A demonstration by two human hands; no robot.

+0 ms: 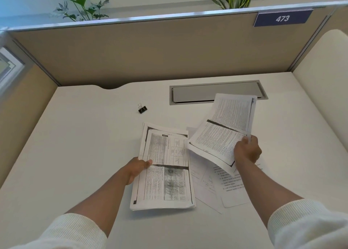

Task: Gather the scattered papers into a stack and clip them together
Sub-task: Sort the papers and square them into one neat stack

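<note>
Papers sit split: my left hand [138, 168] grips the stack [163, 171], my right hand [247, 151] pinches lifted sheets [224, 133], loose pages [216, 188] remain on the tabletop [75, 145]; careless merging risks skewed edges.

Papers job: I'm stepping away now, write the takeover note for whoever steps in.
Left hand: grips the main stack by its left edge.
Right hand: holds a few sheets lifted above the desk.
Loose sheets lie flat on the desk, right of the stack.
Binder clip sits untouched behind the stack.
Done: most pages stacked.
Left: add the lifted sheets, collect the loose ones, square up, clip.
</note>
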